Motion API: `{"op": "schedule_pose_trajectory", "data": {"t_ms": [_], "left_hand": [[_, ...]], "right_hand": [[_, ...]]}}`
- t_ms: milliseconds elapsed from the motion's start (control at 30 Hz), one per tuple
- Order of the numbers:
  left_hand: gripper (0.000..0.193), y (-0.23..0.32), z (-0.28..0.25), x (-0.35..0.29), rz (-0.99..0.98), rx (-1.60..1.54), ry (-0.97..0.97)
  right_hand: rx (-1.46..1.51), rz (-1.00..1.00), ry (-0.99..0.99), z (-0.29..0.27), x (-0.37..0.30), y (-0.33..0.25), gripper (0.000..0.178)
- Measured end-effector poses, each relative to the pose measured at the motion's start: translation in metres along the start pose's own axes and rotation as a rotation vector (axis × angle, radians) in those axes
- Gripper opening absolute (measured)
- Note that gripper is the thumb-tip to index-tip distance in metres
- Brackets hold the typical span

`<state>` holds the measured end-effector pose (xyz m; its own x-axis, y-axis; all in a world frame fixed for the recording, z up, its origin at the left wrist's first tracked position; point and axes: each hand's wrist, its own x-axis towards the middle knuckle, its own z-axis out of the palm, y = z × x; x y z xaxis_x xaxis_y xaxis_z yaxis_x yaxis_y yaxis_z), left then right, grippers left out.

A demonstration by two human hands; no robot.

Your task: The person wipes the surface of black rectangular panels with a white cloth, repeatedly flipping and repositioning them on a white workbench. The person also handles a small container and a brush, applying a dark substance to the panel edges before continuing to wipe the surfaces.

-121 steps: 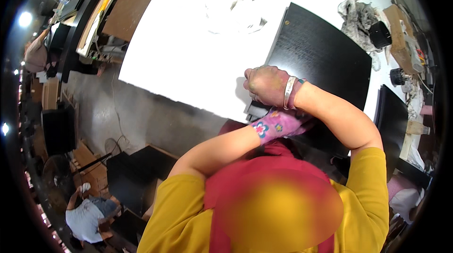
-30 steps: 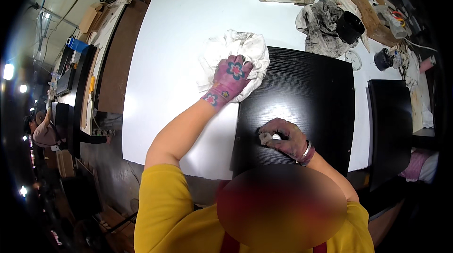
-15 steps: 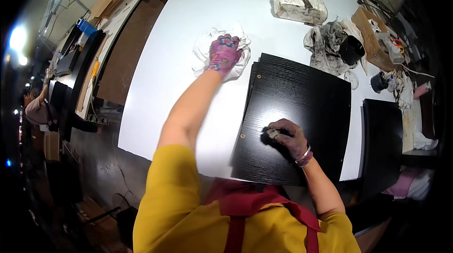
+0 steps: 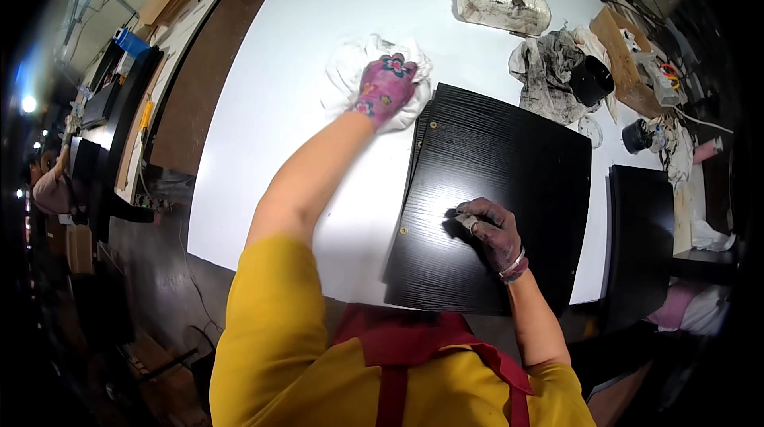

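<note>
My left hand (image 4: 387, 88), in a pink flowered glove, is closed on a crumpled white cloth (image 4: 345, 69) lying on the white tabletop (image 4: 302, 140). Beside it, to the right, a black wood-grain panel (image 4: 509, 148) rests on what looks like another panel, with small brass-coloured fittings near its left edge. Over the front part of this panel is my right hand (image 4: 498, 237), in a smudged, dark-stained glove. Its fingers pinch a small greyish wad (image 4: 467, 222), perhaps a bit of rag; a dark shadow or smear lies beneath it.
Farther right are a blackened rag (image 4: 545, 77), a black cup (image 4: 591, 81), a small black pot (image 4: 637, 138) and a cardboard box (image 4: 625, 61). A stained white block (image 4: 503, 5) stands at the back. More black panels (image 4: 639, 236) stand right. A person (image 4: 56, 188) works far left.
My left hand has shifted slightly right with the cloth, its fingers more curled. My right hand keeps its pinch on the wad, nearly in place. The whole view has shifted a little.
</note>
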<state>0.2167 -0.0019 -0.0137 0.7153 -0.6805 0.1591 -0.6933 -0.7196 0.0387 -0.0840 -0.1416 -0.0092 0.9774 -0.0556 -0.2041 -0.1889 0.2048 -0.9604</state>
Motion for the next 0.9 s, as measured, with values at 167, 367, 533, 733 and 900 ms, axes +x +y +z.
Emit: {"op": "schedule_pose_trajectory", "data": {"t_ms": [167,367,533,733,900], "left_hand": [[0.033,0.05,0.001,-0.013,0.082,-0.023,-0.019],[0.03,0.006,0.009,0.009,0.085,0.131,0.069],[0.025,0.024,0.02,-0.016,0.319,0.07,0.168],[0.025,0.01,-0.025,-0.036,0.172,-0.063,0.151],[0.041,0.047,-0.005,-0.076,0.394,-0.06,0.118]], "right_hand": [[-0.027,-0.009,-0.022,0.0,0.003,0.003,0.027],[-0.022,-0.036,-0.005,-0.001,0.005,-0.003,0.026],[-0.066,-0.058,-0.028,-0.002,0.008,0.006,0.03],[0.248,-0.108,0.085,-0.012,0.015,0.005,0.034],[0.284,-0.178,0.188,-0.04,0.063,0.003,0.035]]}}
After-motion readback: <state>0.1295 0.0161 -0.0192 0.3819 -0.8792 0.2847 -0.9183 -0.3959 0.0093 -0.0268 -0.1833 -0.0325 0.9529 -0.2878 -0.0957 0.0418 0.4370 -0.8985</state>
